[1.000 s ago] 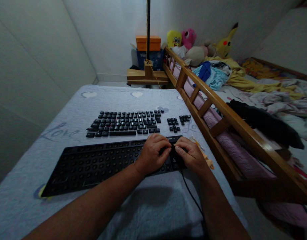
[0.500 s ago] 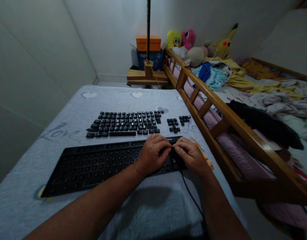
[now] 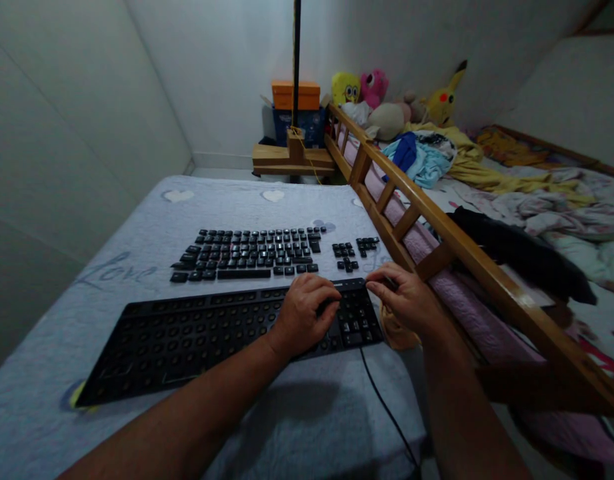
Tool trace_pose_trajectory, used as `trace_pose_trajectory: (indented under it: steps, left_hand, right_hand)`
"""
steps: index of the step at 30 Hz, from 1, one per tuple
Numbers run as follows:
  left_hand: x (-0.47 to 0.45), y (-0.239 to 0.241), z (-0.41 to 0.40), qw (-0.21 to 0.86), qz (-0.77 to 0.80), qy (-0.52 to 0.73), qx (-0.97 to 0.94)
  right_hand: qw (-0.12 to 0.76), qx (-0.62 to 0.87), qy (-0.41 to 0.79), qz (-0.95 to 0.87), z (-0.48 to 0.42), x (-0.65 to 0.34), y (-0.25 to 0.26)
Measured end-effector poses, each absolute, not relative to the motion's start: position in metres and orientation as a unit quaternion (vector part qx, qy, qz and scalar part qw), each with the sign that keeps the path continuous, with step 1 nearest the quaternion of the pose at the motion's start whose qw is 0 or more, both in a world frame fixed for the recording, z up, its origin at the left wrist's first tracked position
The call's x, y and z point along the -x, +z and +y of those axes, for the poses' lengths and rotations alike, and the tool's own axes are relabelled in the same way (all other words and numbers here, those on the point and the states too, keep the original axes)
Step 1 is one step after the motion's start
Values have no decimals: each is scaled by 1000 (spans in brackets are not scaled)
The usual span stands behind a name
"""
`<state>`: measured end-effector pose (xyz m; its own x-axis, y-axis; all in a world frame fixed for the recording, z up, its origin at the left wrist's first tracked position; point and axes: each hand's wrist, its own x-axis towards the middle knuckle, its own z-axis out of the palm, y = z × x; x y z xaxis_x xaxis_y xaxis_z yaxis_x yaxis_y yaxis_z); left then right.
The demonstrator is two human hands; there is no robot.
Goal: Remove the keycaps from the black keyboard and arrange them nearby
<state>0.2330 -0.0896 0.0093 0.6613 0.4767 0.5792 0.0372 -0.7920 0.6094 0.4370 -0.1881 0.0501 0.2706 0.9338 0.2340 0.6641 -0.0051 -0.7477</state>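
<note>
A black keyboard (image 3: 187, 333) lies slantwise on the bed cover, most of its keycaps off and the sockets bare. At its right end, several keycaps still sit in the number pad (image 3: 355, 323). My left hand (image 3: 309, 313) rests over the keyboard just left of that pad, fingers curled and thumb close to the index finger; what they hold, if anything, is hidden. Beside the keyboard's top right corner is my right hand (image 3: 407, 297), thumb and fingertips pinched together. Anything between them is too small to make out. Loose black keycaps (image 3: 251, 253) are laid out in rows behind the keyboard.
Smaller groups of keycaps (image 3: 344, 253) lie to the right of the main rows. An orange-tan cloth or bag (image 3: 399, 333) sits below my right hand. The cable (image 3: 381, 393) runs toward me. A wooden bed rail (image 3: 417, 193) borders the right side.
My right hand has moved right, off the number pad to the keyboard's corner, uncovering the pad's keycaps. My left hand stays nearly in place. The view has shifted slightly.
</note>
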Motion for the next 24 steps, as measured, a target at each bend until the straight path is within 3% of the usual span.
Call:
trace_pose_trajectory:
  steps: [11,24]
  left_hand:
    - [-233,8,-89,290,142,381,-866]
    - [-234,8,-90,294,138,366,-872]
  right_hand:
    - [334,821,41,-461,-132,-507,7]
    - [284,832,14,-477,-127,-518,-22]
